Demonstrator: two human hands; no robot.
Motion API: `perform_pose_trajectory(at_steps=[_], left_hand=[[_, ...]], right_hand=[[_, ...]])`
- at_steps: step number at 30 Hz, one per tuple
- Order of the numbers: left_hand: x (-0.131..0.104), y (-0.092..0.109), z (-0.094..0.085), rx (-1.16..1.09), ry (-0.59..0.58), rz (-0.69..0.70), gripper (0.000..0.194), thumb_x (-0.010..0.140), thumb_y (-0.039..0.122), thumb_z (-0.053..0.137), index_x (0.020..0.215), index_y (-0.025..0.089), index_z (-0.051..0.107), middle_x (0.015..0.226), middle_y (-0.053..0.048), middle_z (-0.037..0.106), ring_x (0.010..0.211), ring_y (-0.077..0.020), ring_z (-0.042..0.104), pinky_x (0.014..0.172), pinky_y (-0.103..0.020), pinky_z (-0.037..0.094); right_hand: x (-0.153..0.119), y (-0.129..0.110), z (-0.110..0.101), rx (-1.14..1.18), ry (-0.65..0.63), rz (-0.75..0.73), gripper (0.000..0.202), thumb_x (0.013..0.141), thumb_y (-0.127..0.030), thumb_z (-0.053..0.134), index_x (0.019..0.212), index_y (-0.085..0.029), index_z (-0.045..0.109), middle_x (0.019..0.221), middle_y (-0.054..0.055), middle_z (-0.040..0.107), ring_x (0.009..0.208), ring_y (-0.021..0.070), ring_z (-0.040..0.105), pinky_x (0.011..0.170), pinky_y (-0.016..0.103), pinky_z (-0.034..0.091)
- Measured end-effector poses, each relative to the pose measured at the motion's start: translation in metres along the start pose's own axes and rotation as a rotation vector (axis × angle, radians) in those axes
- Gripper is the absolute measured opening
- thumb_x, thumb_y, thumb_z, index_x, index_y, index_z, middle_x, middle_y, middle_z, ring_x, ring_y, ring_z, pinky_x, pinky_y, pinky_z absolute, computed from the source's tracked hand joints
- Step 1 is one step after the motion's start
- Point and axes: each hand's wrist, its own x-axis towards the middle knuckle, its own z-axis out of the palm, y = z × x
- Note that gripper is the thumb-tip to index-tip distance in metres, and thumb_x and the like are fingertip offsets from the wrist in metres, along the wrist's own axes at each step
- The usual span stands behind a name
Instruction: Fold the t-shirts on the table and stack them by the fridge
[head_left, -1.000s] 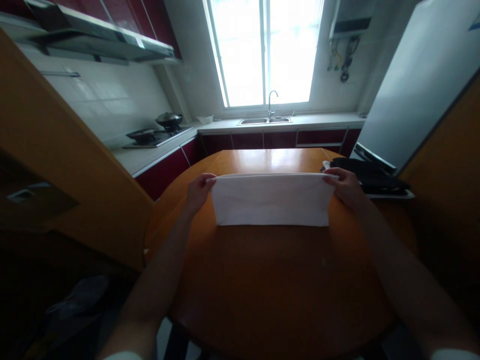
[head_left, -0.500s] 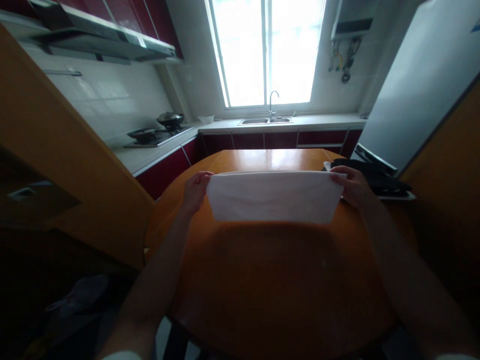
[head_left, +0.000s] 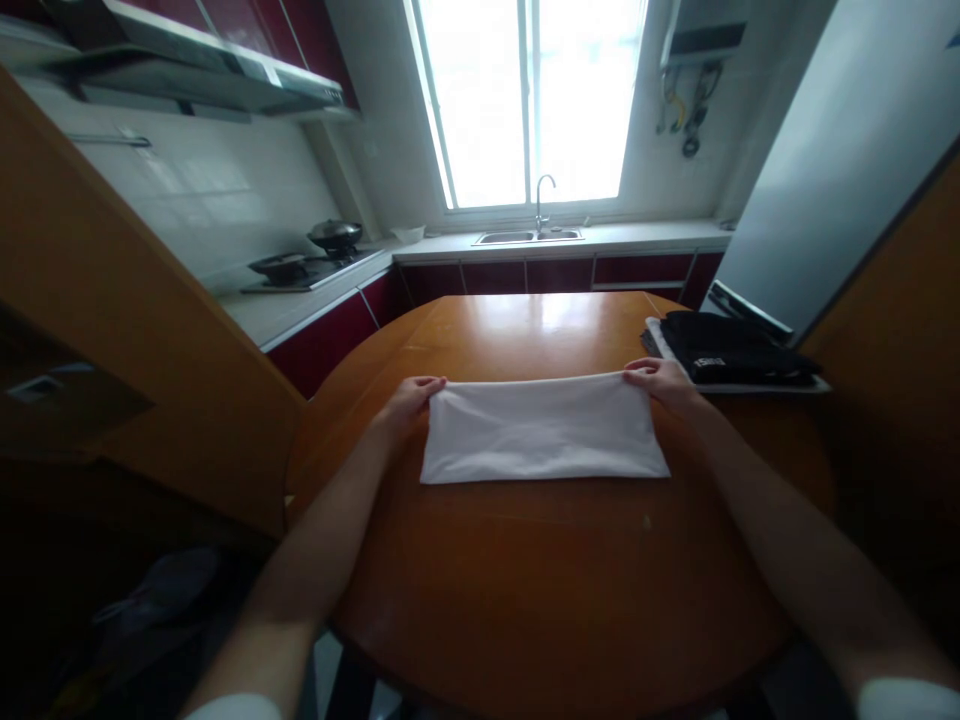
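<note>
**White cloth pinched at its two far corners**

Clock positions are read from the cloth's centre, with 12 toward the window. Through the head camera, I see the white cloth spread as a wide, flat band on the wooden table. The left hand, at 10 o'clock, and the right hand, at 2 o'clock, each pinch a corner between thumb and fingers. I cannot tell whether the far edge touches the wood. Farther out at 2 o'clock lies a stack of dark folded fabric.

Handling (my judgement): light, soft and limp, not fragile; it would sag between holds and wrinkle if pushed. I favour the two far corners, pinched through every layer and under even tension, since loose layers could slide apart. I cannot count the layers.
</note>
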Motion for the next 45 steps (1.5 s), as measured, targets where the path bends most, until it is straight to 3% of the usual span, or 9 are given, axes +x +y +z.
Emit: perform_pose_trajectory(at_steps=[6, 11, 16, 20, 24, 29, 34, 39, 45], left_hand=[[0.015, -0.016, 0.008, 0.294, 0.101, 0.087, 0.038, 0.065, 0.055, 0.078, 0.073, 0.018, 0.074, 0.075, -0.008, 0.073, 0.080, -0.0264, 0.068, 0.076, -0.034, 0.054], [0.001, 0.006, 0.036, 0.449, 0.166, 0.280, 0.037, 0.084, 0.040, 0.065, 0.111, 0.016, 0.073, 0.128, -0.015, 0.067, 0.128, -0.0309, 0.056, 0.115, -0.046, 0.038], [-0.039, 0.026, 0.110, 0.731, -0.076, 0.596, 0.054, 0.103, 0.046, 0.039, 0.149, 0.020, 0.049, 0.158, -0.012, 0.044, 0.149, -0.0274, 0.035, 0.122, -0.049, 0.028], [-0.053, 0.020, 0.137, 0.924, -0.254, 0.491, 0.064, 0.102, 0.059, 0.033, 0.156, 0.025, 0.039, 0.166, -0.012, 0.028, 0.154, -0.0356, 0.020, 0.121, -0.062, 0.018], [-0.049, 0.011, 0.135, 0.962, -0.301, 0.451, 0.066, 0.102, 0.063, 0.028, 0.156, 0.027, 0.038, 0.167, -0.010, 0.025, 0.154, -0.0356, 0.019, 0.122, -0.061, 0.015], [-0.048, 0.010, 0.134, 0.955, -0.295, 0.464, 0.066, 0.102, 0.062, 0.026, 0.156, 0.026, 0.039, 0.167, -0.011, 0.026, 0.155, -0.0348, 0.018, 0.122, -0.060, 0.015], [-0.048, 0.011, 0.135, 0.950, -0.303, 0.455, 0.066, 0.102, 0.062, 0.027, 0.156, 0.026, 0.039, 0.167, -0.011, 0.026, 0.154, -0.0342, 0.019, 0.122, -0.060, 0.015], [-0.048, 0.012, 0.134, 0.941, -0.302, 0.454, 0.064, 0.102, 0.060, 0.030, 0.155, 0.026, 0.041, 0.166, -0.011, 0.027, 0.154, -0.0340, 0.020, 0.122, -0.060, 0.015], [-0.048, 0.015, 0.133, 0.945, -0.321, 0.443, 0.063, 0.103, 0.057, 0.031, 0.155, 0.024, 0.040, 0.167, -0.012, 0.026, 0.154, -0.0348, 0.019, 0.122, -0.061, 0.015]], right_hand=[[0.021, 0.025, 0.018, -0.512, 0.109, -0.069, 0.028, 0.073, -0.028, 0.078, 0.097, -0.014, 0.073, 0.086, 0.008, 0.071, 0.076, 0.0199, 0.065, 0.070, 0.029, 0.052], [-0.001, 0.012, 0.041, -0.818, 0.221, -0.357, 0.034, 0.092, -0.031, 0.057, 0.118, -0.013, 0.070, 0.124, 0.019, 0.065, 0.120, 0.0326, 0.058, 0.106, 0.044, 0.044], [-0.043, 0.008, 0.098, -0.846, -0.098, -0.546, 0.052, 0.101, -0.037, 0.043, 0.147, -0.015, 0.050, 0.158, 0.017, 0.041, 0.148, 0.0311, 0.033, 0.120, 0.050, 0.026], [-0.059, 0.016, 0.123, -0.912, -0.301, -0.482, 0.059, 0.102, -0.045, 0.041, 0.151, -0.012, 0.044, 0.164, 0.020, 0.029, 0.153, 0.0348, 0.021, 0.121, 0.061, 0.015], [-0.048, 0.011, 0.108, -0.810, -0.179, -0.473, 0.049, 0.100, -0.037, 0.045, 0.141, -0.013, 0.055, 0.157, 0.020, 0.042, 0.149, 0.0322, 0.033, 0.121, 0.053, 0.025], [-0.021, 0.009, 0.043, -0.704, 0.155, -0.206, 0.023, 0.085, -0.034, 0.069, 0.097, -0.014, 0.071, 0.108, 0.021, 0.071, 0.111, 0.0349, 0.065, 0.095, 0.042, 0.051], [-0.011, 0.020, 0.001, -0.640, 0.069, -0.034, 0.040, 0.063, -0.031, 0.089, 0.048, -0.023, 0.052, 0.047, 0.006, 0.056, 0.057, 0.0253, 0.065, 0.050, 0.031, 0.046], [-0.013, 0.020, 0.004, -0.522, -0.037, 0.045, 0.039, 0.053, -0.027, 0.091, 0.043, -0.022, 0.053, 0.038, -0.002, 0.048, 0.037, 0.0149, 0.051, 0.033, 0.024, 0.030], [-0.016, 0.012, 0.012, -0.434, -0.087, 0.166, 0.028, 0.052, -0.020, 0.089, 0.050, -0.018, 0.061, 0.043, -0.001, 0.056, 0.042, 0.0146, 0.055, 0.034, 0.021, 0.036]])
